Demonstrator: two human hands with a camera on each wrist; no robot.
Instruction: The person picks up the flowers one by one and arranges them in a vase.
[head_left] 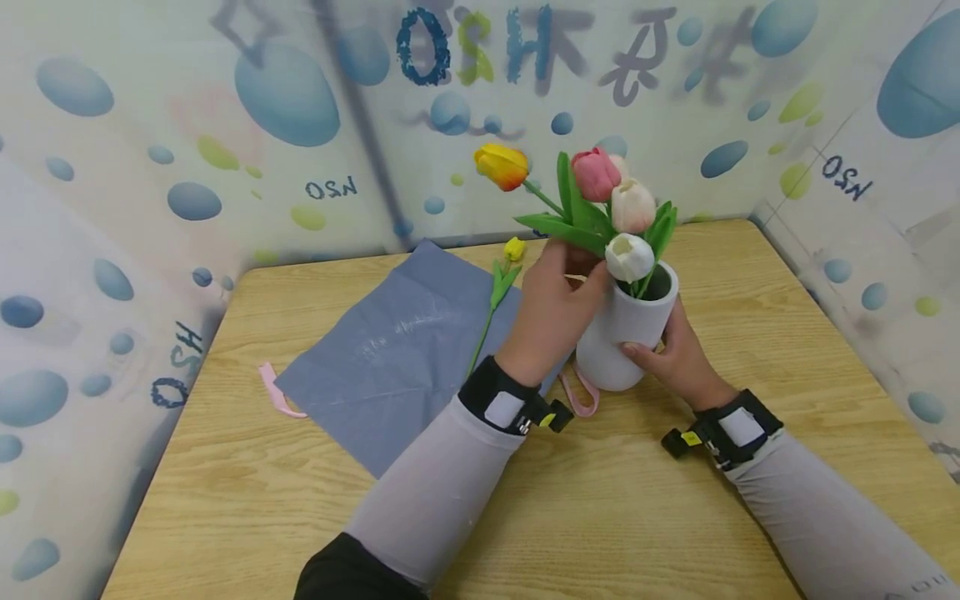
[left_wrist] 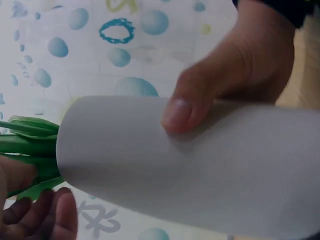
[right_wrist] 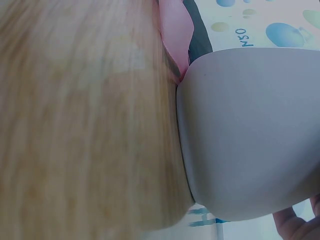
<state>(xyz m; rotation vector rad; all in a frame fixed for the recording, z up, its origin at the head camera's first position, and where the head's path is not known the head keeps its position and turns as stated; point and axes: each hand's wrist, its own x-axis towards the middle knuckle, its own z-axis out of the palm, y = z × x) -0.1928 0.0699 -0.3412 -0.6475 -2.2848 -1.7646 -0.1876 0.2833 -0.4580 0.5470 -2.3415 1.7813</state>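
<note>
A white vase (head_left: pixel 618 342) stands on the table, holding several artificial tulips. These include a pink tulip (head_left: pixel 596 173), a pale blush tulip (head_left: pixel 633 206) and a white tulip (head_left: pixel 630 257). My left hand (head_left: pixel 551 308) is at the vase's mouth, its fingers pinching the stem of a yellow-and-orange tulip (head_left: pixel 501 167) that leans out to the left. Green stems (left_wrist: pixel 30 144) pass beside its thumb in the left wrist view. Around the vase's right side, my right hand (head_left: pixel 678 358) grips, its thumb pressed on the front of the wall. Leaves partly hide the left fingertips.
A grey-blue sheet (head_left: pixel 367 358) lies on the wooden table (head_left: pixel 615 517), left of the vase. Across it rests a small yellow tulip (head_left: pixel 514 248) with a long stem. Pink ribbon (head_left: pixel 273 392) sticks out at the sheet's left corner. A patterned backdrop (head_left: pixel 300 167) rises behind the table.
</note>
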